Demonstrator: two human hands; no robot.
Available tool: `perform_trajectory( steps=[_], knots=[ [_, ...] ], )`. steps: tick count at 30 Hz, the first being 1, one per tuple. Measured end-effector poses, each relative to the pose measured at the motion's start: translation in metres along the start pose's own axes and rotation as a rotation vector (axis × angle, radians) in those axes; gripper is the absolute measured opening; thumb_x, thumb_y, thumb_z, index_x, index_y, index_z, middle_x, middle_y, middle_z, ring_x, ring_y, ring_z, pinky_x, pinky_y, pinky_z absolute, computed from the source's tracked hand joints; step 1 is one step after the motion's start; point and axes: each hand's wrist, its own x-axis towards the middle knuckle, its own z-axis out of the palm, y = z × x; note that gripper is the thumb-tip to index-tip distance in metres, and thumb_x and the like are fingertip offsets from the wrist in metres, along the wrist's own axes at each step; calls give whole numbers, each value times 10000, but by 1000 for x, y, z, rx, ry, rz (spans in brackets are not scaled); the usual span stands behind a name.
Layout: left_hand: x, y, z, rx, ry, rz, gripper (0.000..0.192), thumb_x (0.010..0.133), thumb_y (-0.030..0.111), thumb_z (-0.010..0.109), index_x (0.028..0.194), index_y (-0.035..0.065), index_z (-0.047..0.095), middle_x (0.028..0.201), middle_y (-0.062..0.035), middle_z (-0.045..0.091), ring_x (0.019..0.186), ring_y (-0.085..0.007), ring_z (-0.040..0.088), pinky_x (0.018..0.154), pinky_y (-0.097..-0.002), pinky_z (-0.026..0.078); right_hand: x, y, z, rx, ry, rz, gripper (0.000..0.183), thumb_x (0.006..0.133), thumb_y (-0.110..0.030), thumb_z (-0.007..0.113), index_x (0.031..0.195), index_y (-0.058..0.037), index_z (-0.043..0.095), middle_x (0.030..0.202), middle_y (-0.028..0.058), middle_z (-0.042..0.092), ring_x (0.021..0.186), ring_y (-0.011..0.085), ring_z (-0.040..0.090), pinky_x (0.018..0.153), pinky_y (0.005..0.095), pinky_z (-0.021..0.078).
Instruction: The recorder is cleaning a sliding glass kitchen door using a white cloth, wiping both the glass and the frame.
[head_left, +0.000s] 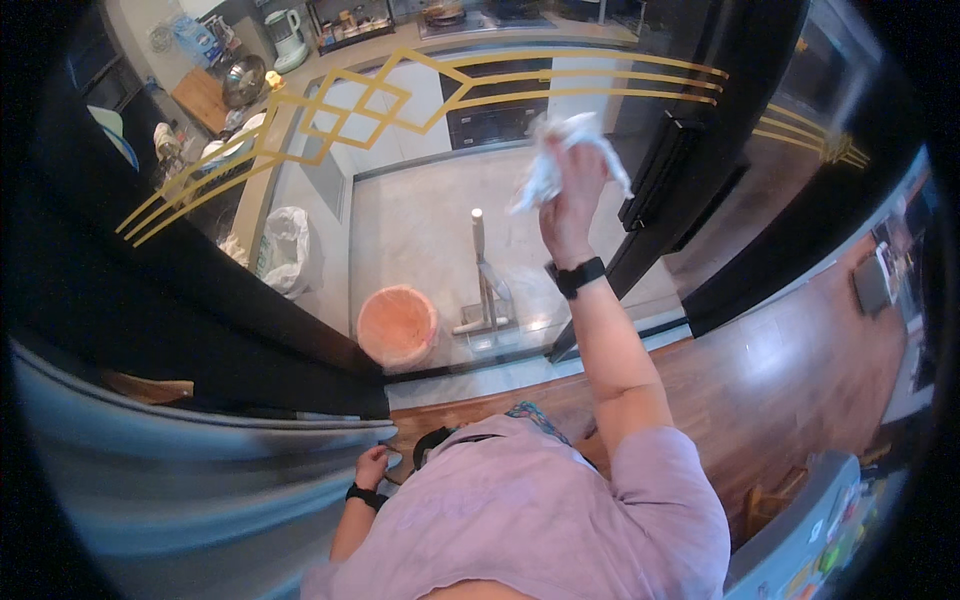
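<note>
My right hand (577, 187) is stretched out with a crumpled white cloth (551, 176) bunched in its fingers. The cloth is at the glass pane (435, 195) of a black-framed sliding door, just below the gold line pattern (577, 75) on the glass. Blur softens the cloth's edges. Lower down, my left hand (371, 469) is at my waist beside a pale blue-grey surface (300, 457). Its fingers are bent near a thin dark cord or strap (391, 465); whether they grip it cannot be made out. The door's black handle (664, 169) stands to the right of the cloth.
Behind the glass, an orange-lined bin (397, 326) and a broom with dustpan (484, 292) stand on the kitchen floor. A white bag (287, 251) is at left by the counter (255, 195). Wooden flooring (757, 367) extends right, past a wooden stool (772, 499).
</note>
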Motion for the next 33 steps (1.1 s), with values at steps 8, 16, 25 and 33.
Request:
perform_trajectory(
  steps=[8,16,25,33],
  knots=[
    [52,-5,-27,175,-81,148,267,744,85,524,992,4,582,751,-67,608,649,-122,562,599,-254,457,-5,-71,28,226,-81,-158,494,648,87,488,1127,-36,488,1093,131,498,1016,308,446,903,401,326],
    [85,38,-29,205,-132,269,271,745,110,538,991,8,585,762,-87,621,675,-144,578,612,-258,456,-49,-21,-1,83,62,-43,456,658,120,445,1077,-43,524,1085,133,514,1047,311,445,919,380,345],
    [102,41,-21,274,-241,376,232,743,102,515,935,6,603,705,-39,602,633,-102,544,584,-241,440,-38,-58,33,123,33,10,406,760,51,449,1158,-33,463,1172,122,465,1123,253,414,946,350,320],
    [100,50,-27,308,-352,311,271,751,90,536,995,-24,575,786,-81,616,669,-129,571,615,-246,463,-142,-33,-30,211,-295,224,311,716,51,498,1015,-25,539,1082,114,513,1057,253,462,890,331,379]
  ],
)
